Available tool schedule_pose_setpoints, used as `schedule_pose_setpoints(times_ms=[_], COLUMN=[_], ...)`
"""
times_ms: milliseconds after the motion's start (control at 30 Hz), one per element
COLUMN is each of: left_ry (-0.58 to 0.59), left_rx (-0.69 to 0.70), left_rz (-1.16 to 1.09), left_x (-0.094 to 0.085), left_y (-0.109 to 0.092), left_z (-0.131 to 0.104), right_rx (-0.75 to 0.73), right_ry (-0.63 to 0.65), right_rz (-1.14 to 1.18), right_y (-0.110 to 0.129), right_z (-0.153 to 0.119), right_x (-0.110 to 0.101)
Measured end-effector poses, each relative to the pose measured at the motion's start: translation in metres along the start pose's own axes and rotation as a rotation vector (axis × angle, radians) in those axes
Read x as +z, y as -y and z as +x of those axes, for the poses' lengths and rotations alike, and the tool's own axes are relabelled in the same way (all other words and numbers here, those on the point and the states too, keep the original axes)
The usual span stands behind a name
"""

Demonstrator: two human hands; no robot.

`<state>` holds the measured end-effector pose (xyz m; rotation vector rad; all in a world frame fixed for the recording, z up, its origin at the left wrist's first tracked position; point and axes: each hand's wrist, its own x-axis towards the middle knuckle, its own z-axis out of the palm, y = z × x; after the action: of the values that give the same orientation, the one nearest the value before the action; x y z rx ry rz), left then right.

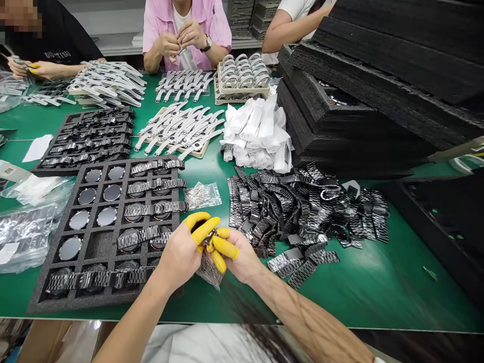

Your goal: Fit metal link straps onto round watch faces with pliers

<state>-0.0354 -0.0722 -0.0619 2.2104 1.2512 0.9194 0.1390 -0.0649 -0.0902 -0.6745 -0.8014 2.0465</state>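
Observation:
Yellow finger cots cover the fingertips of both my hands. Between my left hand [180, 252] and my right hand [239, 252], the fingers pinch a small dark watch [209, 237], mostly hidden behind them. Just below the fingers lies a clear bag of thin metal pins [210, 272]. To the left, a black foam tray [100, 245] holds round watch heads [79, 220], several with black metal bands laid across; one compartment shows bare foam. A heap of black metal watch bands [280, 201] lies right of my hands.
Another bag of pins [203, 195] lies beyond my hands. White-strapped watches [181, 128] and white wrapped bundles [260, 133] stand farther back. Stacked black foam trays [340, 131] rise at the right. Across the green table [340, 287] sit several people, one in a pink shirt [155, 25].

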Motion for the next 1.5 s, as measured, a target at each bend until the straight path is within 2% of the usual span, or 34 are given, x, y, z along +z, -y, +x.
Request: schedule_pose_setpoints(times_ms=[67,167,400,633,933,1133,1500], left_ry=[-0.019,0.041,0.117,0.144,0.106,0.068,0.067], left_rx=[0.017,0.039,-0.064,-0.049,-0.053,-0.070,-0.053], left_rz=[-0.003,-0.121,-0.222,-0.319,-0.349,-0.237,-0.275], left_x=[-0.002,-0.006,-0.006,-0.008,-0.004,-0.004,-0.003], left_y=[-0.002,-0.006,-0.012,-0.013,-0.014,-0.015,-0.014], left_z=[0.000,0.001,0.002,0.004,0.001,0.002,-0.001], right_rx=[-0.036,-0.067,-0.051,-0.032,0.005,-0.026,-0.026], right_ry=[-0.046,-0.080,-0.089,-0.079,-0.035,-0.080,-0.052], right_rz=[0.024,0.026,0.015,0.015,0.102,0.055,0.057], right_y=[-0.001,-0.002,-0.002,-0.002,-0.003,-0.003,-0.004], right_z=[0.000,0.000,-0.001,-0.002,-0.001,-0.002,-0.002], right_x=[0.001,0.002,0.004,0.004,0.002,0.006,0.004])
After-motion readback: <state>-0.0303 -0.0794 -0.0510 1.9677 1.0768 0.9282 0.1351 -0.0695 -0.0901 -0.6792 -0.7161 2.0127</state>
